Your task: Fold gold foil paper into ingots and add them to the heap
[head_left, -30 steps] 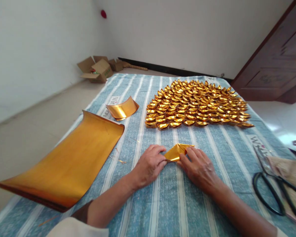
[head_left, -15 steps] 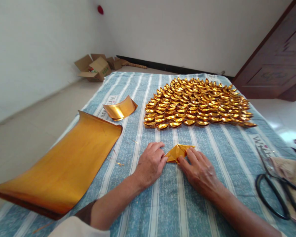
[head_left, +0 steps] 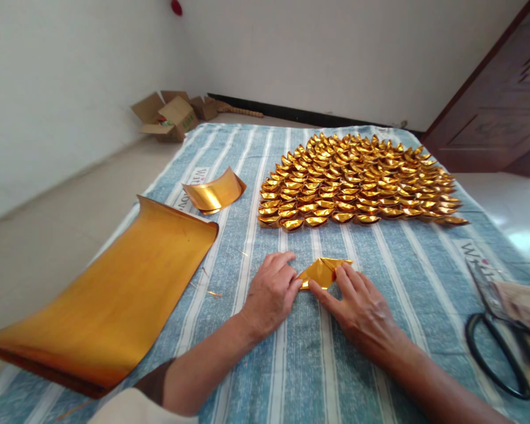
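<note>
Striped mat (head_left: 318, 365) covers the floor. Folded paper piece (head_left: 323, 272) lies on it at centre, between left hand (head_left: 270, 292) and right hand (head_left: 362, 306) — both touching it. Behind: block of folded ingots (head_left: 357, 182). Left: large foil sheet (head_left: 110, 294); behind it, small curled sheet (head_left: 214, 191). Far right — scissors (head_left: 497, 335). Cardboard boxes (head_left: 170, 115) off the mat, far left corner.

Scissors (head_left: 499, 347) cut by right edge; gold sheet (head_left: 101, 306) cut by left edge.
</note>
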`<state>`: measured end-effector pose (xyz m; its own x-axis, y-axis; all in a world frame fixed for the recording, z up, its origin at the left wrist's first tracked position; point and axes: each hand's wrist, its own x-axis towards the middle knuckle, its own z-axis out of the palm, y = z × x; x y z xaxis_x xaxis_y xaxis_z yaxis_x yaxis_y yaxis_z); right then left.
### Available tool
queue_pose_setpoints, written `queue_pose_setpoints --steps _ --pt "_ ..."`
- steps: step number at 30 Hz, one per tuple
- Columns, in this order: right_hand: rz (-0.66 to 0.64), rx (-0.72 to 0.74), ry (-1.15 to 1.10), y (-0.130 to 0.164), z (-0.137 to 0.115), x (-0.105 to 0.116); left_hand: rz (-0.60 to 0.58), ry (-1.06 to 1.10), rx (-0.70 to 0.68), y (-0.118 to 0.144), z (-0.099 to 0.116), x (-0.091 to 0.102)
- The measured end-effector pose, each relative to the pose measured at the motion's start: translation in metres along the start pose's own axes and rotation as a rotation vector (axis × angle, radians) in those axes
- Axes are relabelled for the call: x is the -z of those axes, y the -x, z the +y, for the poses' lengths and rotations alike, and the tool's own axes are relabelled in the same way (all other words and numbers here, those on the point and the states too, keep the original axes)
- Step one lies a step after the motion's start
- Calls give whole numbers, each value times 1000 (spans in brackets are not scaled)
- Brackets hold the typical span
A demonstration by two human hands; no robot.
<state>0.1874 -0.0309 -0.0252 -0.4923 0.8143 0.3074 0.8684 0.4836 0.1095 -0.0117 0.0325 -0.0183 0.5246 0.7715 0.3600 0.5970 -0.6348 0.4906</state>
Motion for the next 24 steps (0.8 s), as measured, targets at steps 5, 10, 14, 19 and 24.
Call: queue_pose_setpoints --steps 5,10,14,19,24 --pt "89 -55 -54 -2 2 -3 64 110 17 -2 5 8" --pt "188 -152 -207 -9 4 7 17 291 4 -8 14 28" --pt "331 -169 -351 -16 3 24 -67 384 -20 -15 29 52" --pt "335 -252 -804 -25 -8 48 -87 493 30 -22 52 77" --pt "184 -593 -1299 -25 -24 64 -37 728 192 -17 61 89"
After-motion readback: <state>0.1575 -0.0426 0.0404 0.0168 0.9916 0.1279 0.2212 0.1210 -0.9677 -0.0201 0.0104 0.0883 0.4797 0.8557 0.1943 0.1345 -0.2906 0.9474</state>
